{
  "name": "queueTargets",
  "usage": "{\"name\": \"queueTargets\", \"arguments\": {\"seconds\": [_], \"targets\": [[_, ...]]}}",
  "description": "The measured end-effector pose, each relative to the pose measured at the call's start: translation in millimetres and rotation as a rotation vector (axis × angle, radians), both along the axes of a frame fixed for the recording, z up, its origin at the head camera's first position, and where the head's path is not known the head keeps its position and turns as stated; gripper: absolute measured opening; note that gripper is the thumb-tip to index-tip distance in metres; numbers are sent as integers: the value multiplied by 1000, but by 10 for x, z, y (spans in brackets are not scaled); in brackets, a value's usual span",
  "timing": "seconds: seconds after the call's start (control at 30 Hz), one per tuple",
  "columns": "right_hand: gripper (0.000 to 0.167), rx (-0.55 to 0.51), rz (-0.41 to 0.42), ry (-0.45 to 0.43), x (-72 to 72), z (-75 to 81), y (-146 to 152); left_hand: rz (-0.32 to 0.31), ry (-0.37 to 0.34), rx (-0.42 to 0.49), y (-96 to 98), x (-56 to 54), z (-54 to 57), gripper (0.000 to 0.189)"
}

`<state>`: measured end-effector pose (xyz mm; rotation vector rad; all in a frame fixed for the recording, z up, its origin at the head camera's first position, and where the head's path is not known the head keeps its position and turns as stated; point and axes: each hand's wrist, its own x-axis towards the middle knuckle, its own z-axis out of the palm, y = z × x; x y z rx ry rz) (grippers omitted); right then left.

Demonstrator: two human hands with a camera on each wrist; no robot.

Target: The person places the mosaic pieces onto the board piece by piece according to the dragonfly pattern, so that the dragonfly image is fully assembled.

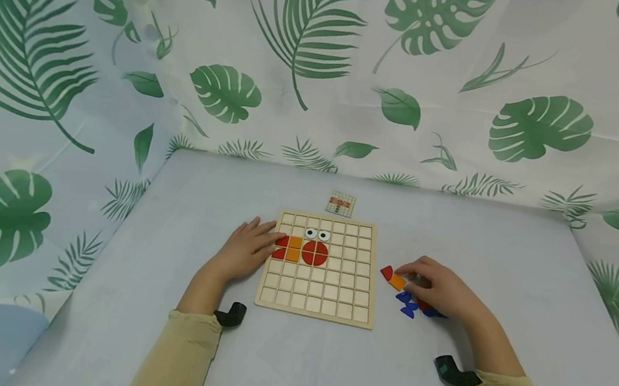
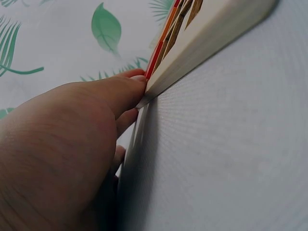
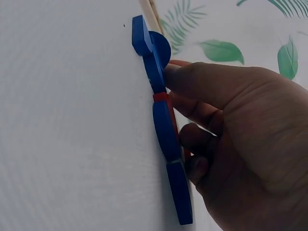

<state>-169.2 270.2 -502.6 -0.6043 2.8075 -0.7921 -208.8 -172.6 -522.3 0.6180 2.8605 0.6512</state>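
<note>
A wooden grid board [image 1: 333, 286] lies on the table. On it sit two eye pieces [image 1: 318, 234], a red circle made of quarter pieces [image 1: 315, 253], orange squares [image 1: 293, 249] and red pieces [image 1: 279, 253] at the left edge. My left hand [image 1: 247, 250] rests along that edge, its fingertips touching the board and a red piece. To the right of the board, my right hand [image 1: 439, 289] is lowered over loose pieces, thumb and index finger apart. Blue pieces [image 3: 166, 130] lie by its thumb and fingers; the palm partly hides the pile.
A small pattern card [image 1: 341, 203] lies just beyond the board's far edge. Loose red [image 1: 387, 272] and orange [image 1: 396, 281] pieces lie between board and right hand. A leaf-printed cloth [image 1: 318, 123] rises behind the table. Black wrist-worn devices [image 1: 231, 315] sit at both cuffs.
</note>
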Motion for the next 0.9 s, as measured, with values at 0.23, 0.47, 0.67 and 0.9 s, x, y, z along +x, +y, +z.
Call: {"name": "queueTargets", "arguments": {"seconds": [0.23,0.47,0.67,0.9], "targets": [[27,26,-1,-9,-9,-52,-10,15,-14,0,4,13,5,42],[22,24,-59,-40,-22,-44,27,20,-7,4,14,11,1,42],[24,8,-69,-44,-28,-42,43,19,-13,-2,16,6,-3,42],[21,8,-65,-24,-37,-66,52,14,-6,-4,11,5,2,42]]}}
